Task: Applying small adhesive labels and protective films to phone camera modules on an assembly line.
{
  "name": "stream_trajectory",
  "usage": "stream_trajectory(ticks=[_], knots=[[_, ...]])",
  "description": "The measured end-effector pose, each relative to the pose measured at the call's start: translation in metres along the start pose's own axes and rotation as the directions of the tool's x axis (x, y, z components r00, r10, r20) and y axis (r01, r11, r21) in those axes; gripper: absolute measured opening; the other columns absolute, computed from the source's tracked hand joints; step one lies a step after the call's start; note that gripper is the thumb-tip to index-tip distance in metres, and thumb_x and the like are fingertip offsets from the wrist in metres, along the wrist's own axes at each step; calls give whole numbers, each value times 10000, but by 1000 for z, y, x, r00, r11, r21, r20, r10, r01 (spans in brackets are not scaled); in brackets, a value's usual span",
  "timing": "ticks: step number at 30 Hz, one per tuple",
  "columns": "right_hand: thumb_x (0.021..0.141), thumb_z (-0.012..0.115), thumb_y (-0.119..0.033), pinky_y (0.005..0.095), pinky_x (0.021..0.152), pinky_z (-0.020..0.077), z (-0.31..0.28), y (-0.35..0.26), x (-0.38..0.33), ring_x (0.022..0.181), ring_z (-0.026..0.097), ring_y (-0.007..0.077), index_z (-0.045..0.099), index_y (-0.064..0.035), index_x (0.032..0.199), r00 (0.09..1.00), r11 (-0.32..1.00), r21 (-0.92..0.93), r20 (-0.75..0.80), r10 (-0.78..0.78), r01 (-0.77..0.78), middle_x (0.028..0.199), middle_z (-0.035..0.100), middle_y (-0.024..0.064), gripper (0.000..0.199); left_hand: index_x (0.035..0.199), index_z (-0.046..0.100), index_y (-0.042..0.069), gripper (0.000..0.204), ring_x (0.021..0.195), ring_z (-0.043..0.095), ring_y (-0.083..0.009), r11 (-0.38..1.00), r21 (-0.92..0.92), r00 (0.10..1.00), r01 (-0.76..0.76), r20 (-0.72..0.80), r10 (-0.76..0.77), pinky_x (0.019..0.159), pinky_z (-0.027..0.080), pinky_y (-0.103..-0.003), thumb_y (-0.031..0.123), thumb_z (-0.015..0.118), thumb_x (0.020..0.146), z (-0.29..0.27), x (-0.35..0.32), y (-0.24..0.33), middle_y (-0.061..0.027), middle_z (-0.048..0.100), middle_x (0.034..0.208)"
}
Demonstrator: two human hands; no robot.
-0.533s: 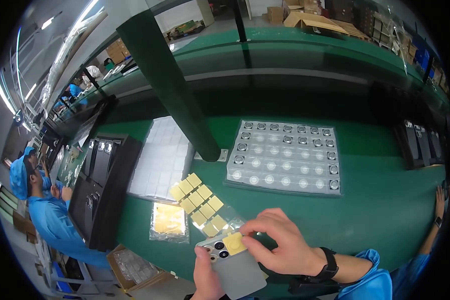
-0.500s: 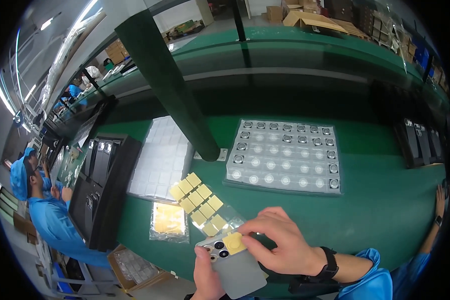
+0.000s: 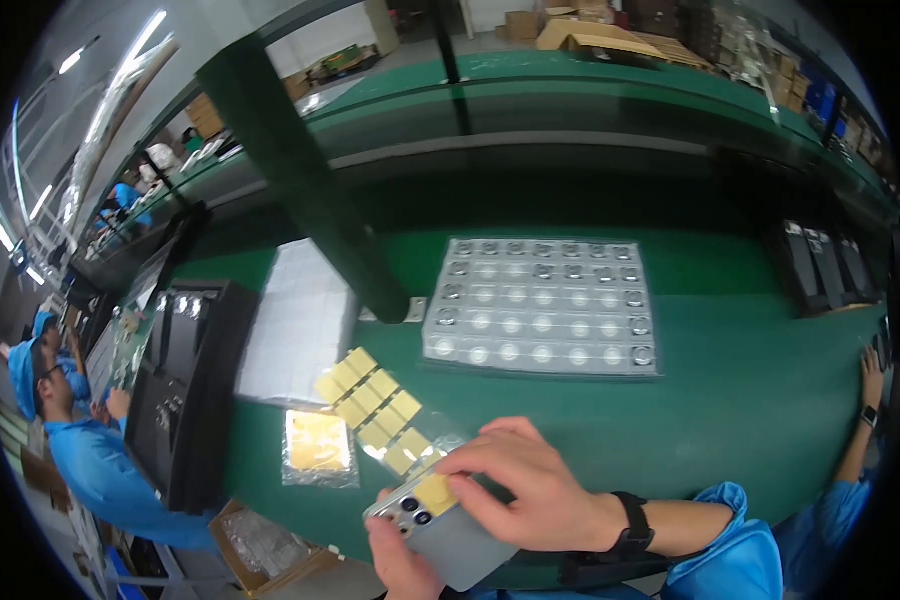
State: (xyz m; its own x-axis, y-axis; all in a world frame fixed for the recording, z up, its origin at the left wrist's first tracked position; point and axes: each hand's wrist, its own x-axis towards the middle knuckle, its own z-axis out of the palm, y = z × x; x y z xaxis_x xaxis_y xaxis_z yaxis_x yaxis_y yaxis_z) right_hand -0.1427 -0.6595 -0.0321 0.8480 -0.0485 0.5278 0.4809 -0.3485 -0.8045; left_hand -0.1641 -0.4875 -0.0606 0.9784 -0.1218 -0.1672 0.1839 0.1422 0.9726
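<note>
My left hand [image 3: 402, 562] grips a grey smartphone [image 3: 466, 548] by its side, its back and round camera lenses turned up. A yellow square sticker [image 3: 433, 493] lies on the phone's back right beside the lenses. My right hand [image 3: 535, 492] pinches the sticker's edge between thumb and forefinger, over the phone. Just beyond the phone is a clear sheet of yellow square stickers [image 3: 378, 408], partly hidden at its near end by the hands. To its left a clear plastic bag [image 3: 292, 472] holds more yellow pieces.
A clear tray [image 3: 560, 366] with round metal-rimmed parts lies ahead, a white compartment tray [image 3: 295, 330] to the left. Between them rises a green post [image 3: 300, 190]. Black racks [image 3: 235, 330] stand left and right [image 3: 820, 265]. Co-workers [image 3: 100, 440] sit left; another's hand [image 3: 872, 378] is at right.
The view has shifted, so bench items appear farther left. Both hands still hold the phone and the yellow sticker, with only a slight shift of the right fingers along the sticker.
</note>
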Motion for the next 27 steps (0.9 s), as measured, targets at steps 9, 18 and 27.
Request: stream_trajectory(ticks=[9,18,27], knots=[[818,639,-39,322,845,421,-2,5,-2,840,600,150,607,-75,1143,972,961,-155,89,-216,228,940,632,6,329,1259,483,-17,565,1014,583,-215,885,-464,996,43,-46,-72,866,478,-332,456,270,1036,2,-4,8,-126,585,1164],[852,604,-24,327,815,434,3,2,-6,851,602,183,593,-61,1162,978,981,-122,164,-130,151,924,624,44,312,1151,549,-2,337,1069,570,-257,992,125,999,4,46,-10,891,467,-371,254,380,1011,-3,7,24,-163,574,1195],[952,582,-132,288,847,488,-9,8,-2,929,601,128,504,-18,1263,897,863,311,328,296,-398,992,630,64,340,1323,443,33,676,1042,603,-249,931,-365,1000,-23,-24,15,900,482,-373,576,206,999,10,36,22,-144,595,1190]])
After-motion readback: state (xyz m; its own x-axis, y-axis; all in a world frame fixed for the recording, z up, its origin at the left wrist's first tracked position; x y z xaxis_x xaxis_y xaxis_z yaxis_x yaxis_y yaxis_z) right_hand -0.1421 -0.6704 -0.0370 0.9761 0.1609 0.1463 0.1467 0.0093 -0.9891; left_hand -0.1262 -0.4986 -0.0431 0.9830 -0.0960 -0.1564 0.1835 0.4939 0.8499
